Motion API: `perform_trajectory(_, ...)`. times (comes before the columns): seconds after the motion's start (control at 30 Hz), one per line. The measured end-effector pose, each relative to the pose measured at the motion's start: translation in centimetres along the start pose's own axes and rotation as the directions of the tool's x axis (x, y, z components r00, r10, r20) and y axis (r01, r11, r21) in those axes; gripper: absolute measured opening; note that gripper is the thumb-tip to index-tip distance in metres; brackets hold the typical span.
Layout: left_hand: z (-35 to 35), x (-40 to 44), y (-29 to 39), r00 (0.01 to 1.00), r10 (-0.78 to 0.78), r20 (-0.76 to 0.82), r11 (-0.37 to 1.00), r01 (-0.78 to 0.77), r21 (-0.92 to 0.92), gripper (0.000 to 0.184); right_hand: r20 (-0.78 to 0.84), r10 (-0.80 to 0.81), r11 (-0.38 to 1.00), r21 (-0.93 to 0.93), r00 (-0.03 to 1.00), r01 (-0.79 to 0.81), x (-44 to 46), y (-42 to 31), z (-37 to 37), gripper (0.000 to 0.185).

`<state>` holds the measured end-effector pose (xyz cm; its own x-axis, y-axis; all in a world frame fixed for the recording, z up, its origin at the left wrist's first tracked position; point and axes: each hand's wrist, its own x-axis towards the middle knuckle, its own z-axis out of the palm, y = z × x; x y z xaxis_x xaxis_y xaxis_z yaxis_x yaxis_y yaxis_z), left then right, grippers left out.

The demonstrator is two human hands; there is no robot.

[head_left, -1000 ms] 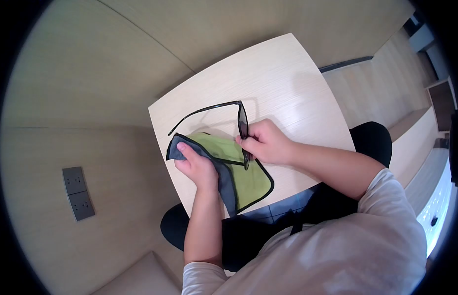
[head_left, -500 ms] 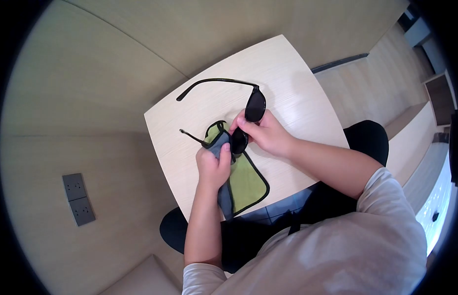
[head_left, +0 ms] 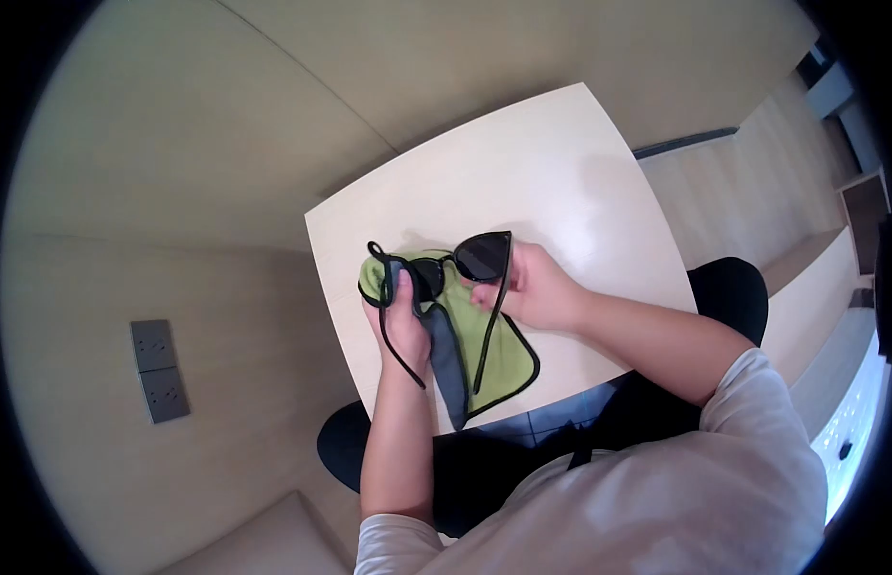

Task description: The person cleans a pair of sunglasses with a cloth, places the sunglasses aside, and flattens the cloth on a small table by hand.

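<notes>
A pair of black sunglasses (head_left: 483, 257) is held above the table, both temples unfolded and pointing toward my body. My left hand (head_left: 404, 324) is closed around a green and grey-blue cloth (head_left: 499, 369) with black edging, its thumb pressing by the left lens, which the cloth partly wraps. A small black loop sticks up from the cloth's upper corner. My right hand (head_left: 542, 289) is at the other lens, its fingers curled beneath the lens and behind the temple; the fingertips are slightly blurred. The loose part of the cloth hangs down toward the table's near edge.
Under my hands is a pale wooden table (head_left: 561, 153), set close to a wood-panelled wall (head_left: 226, 144). Wall sockets (head_left: 160, 371) are at left. Dark chair parts (head_left: 729, 307) show beside the table, and a bench-like ledge (head_left: 815, 287) is at right.
The sunglasses have been turned over: the temples pointed away to the left and now point toward me. My right hand has shifted from the bridge to the right lens. The cloth stays in my left hand.
</notes>
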<state>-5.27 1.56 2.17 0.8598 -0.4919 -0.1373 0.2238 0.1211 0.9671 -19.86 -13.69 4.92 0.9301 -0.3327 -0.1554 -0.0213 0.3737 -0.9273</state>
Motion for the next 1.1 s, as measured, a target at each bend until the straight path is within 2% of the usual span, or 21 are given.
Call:
perform_trajectory(0.03,0.3,0.1,0.4,1.000,0.005,-0.018,0.996,-0.006,-0.093,0.028,0.004,-0.004,1.000,0.000,1.000,0.004,0.1,-0.3,0.0,0.036)
perform_trajectory(0.07,0.5,0.3,0.7,0.999,0.007,-0.034,0.982,-0.013,-0.187,0.030,-0.038,-0.100,0.991,0.090,0.994,0.103,0.1,-0.8,0.0,0.042)
perform_trajectory(0.1,0.5,0.3,0.8,0.999,0.013,-0.032,0.982,-0.019,-0.188,0.030,-0.089,-0.191,0.963,0.175,0.978,0.204,0.1,-1.1,0.0,0.048)
perform_trajectory(0.17,0.8,0.2,1.0,0.998,-0.037,-0.060,0.972,0.022,-0.233,0.036,-0.069,-0.231,0.956,0.170,0.971,0.239,0.6,-0.1,-0.3,0.046)
perform_trajectory(0.2,0.9,0.3,0.9,0.994,-0.056,-0.092,0.983,0.038,-0.182,0.042,-0.098,-0.186,0.973,0.120,0.978,0.197,0.7,0.0,0.0,0.039)
perform_trajectory(0.23,0.9,0.3,0.6,0.997,-0.024,-0.072,0.985,0.011,-0.175,0.038,-0.130,-0.141,0.986,0.073,0.981,0.151,0.7,0.0,0.3,0.033)
perform_trajectory(0.27,0.9,0.3,0.6,0.998,-0.007,-0.056,0.992,0.000,-0.124,0.032,-0.086,-0.074,0.993,-0.103,0.994,0.065,0.4,-0.3,0.1,0.024)
perform_trajectory(0.3,1.1,0.2,1.0,0.999,0.008,-0.038,0.997,-0.010,-0.073,0.026,-0.088,-0.073,0.993,-0.103,0.993,0.064,0.2,-0.5,0.2,0.024)
perform_trajectory(0.33,1.5,0.0,1.3,0.999,0.004,-0.037,0.997,-0.007,-0.072,0.026,-0.064,-0.127,0.966,-0.236,0.990,0.109,-0.1,-0.5,0.4,0.022)
perform_trajectory(0.37,1.8,-0.2,1.9,0.998,0.008,-0.055,0.997,-0.013,-0.075,0.017,-0.033,-0.178,0.919,-0.363,0.984,0.154,-0.2,-0.4,0.5,0.022)
perform_trajectory(0.4,2.0,-0.3,2.1,0.997,0.013,-0.072,0.997,-0.018,-0.077,0.008,-0.009,-0.324,0.834,-0.476,0.946,0.280,-0.1,0.0,0.7,0.022)
perform_trajectory(0.5,1.3,-0.4,1.6,1.000,0.017,0.006,0.999,-0.017,-0.033,0.014,0.079,-0.396,0.777,-0.502,0.915,0.380,-0.4,-0.1,0.5,0.021)
perform_trajectory(0.57,1.5,-0.4,1.7,1.000,0.015,0.003,1.000,-0.015,0.017,0.017,0.080,-0.401,0.776,-0.500,0.913,0.385,-0.5,-0.5,0.6,0.021)
perform_trajectory(0.63,1.2,0.0,1.0,0.997,0.070,-0.029,0.998,-0.070,0.012,0.006,0.083,-0.406,0.772,-0.501,0.910,0.390,-0.4,-0.4,0.5,0.021)
perform_trajectory(0.73,1.0,0.4,0.6,0.999,0.029,0.018,0.997,-0.028,-0.067,0.011,0.024,-0.482,0.758,-0.490,0.876,0.431,0.0,-0.1,0.5,0.025)
perform_trajectory(0.8,1.2,0.2,0.9,0.999,0.002,0.047,0.993,0.004,-0.121,0.019,-0.020,-0.190,0.955,-0.238,0.982,0.179,-0.1,-0.4,0.4,0.032)
perform_trajectory(0.87,0.7,0.3,0.7,0.992,-0.091,0.087,0.969,0.108,-0.221,0.033,0.005,-0.262,0.918,-0.308,0.965,0.250,0.0,0.0,0.2,0.034)
perform_trajectory(0.9,0.8,0.2,1.1,0.992,-0.091,0.088,0.969,0.109,-0.221,0.033,0.035,-0.330,0.870,-0.375,0.943,0.319,0.1,0.0,0.3,0.037)
perform_trajectory(0.97,1.2,-0.1,2.0,0.968,-0.115,0.225,0.953,0.171,-0.251,0.035,0.021,-0.308,0.874,-0.387,0.951,0.292,-0.2,-0.6,0.4,0.037)
perform_trajectory(1.03,0.7,0.2,1.2,0.968,-0.116,0.224,0.958,0.169,-0.232,0.035,0.007,-0.285,0.878,-0.399,0.958,0.264,-0.3,-0.7,0.4,0.037)
perform_trajectory(1.1,0.4,0.4,0.7,0.969,-0.098,0.227,0.968,0.146,-0.202,0.034,0.068,-0.376,0.814,-0.453,0.924,0.364,-0.2,-0.6,0.3,0.039)
